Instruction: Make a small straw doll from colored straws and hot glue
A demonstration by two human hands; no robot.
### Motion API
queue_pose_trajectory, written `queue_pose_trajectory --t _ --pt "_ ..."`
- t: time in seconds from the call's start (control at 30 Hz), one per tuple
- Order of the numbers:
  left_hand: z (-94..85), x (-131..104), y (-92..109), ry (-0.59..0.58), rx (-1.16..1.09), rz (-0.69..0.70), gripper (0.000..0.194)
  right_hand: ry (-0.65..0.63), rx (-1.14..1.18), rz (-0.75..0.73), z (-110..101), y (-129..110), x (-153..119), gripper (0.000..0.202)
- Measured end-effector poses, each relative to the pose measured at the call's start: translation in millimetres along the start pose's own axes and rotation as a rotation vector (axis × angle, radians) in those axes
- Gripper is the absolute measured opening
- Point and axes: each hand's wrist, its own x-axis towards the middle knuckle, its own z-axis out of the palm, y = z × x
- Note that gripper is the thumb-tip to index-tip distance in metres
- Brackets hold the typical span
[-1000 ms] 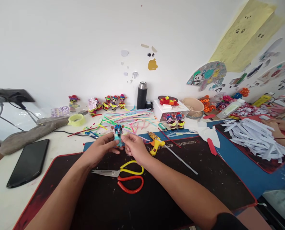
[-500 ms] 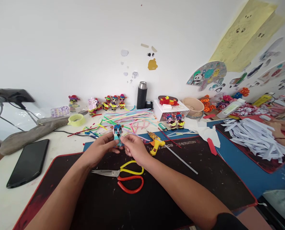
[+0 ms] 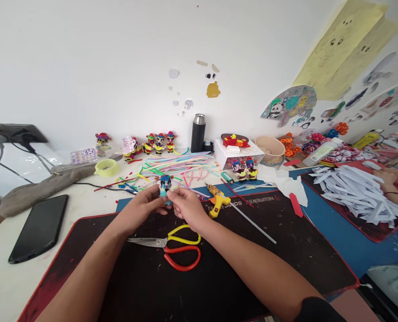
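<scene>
Across the dark mat (image 3: 145, 293), nearest the wearer, lie scissors (image 3: 159, 243), blades to the left. Just beyond, a small blue-headed figurine (image 3: 165, 181) is held upright between both hands, its long axis vertical, head clear above the fingers. The left hand (image 3: 145, 203) curls around its left side; the right hand (image 3: 188, 206) pinches it from the right with thumb and fingertips, so neither is nearer. Those fingers hide much of the turquoise body, and the head's features are too small to read. Just right of the right hand rests a yellow glue gun (image 3: 219, 202). Farther back lie loose pipe cleaners (image 3: 182, 163); at far right a co-worker's hand (image 3: 382, 176) is hard to make out.
</scene>
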Motion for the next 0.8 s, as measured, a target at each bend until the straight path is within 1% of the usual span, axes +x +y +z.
queue_pose_trajectory --t 0.17,0.43,0.8 --pt "0.3 -0.3 0.2 0.003 0.016 -0.001 0.041 0.006 -0.006 0.007 0.5 -2.2 -1.3 0.049" --pt "0.6 -0.2 0.0 -0.044 0.000 -0.005 0.044 0.016 0.000 0.011 -0.1 -3.8 -1.6 0.047" --pt "1.6 -0.5 -1.1 -0.052 0.009 -0.011 0.045 0.016 -0.004 0.017 -1.0 -2.1 -0.5 0.045"
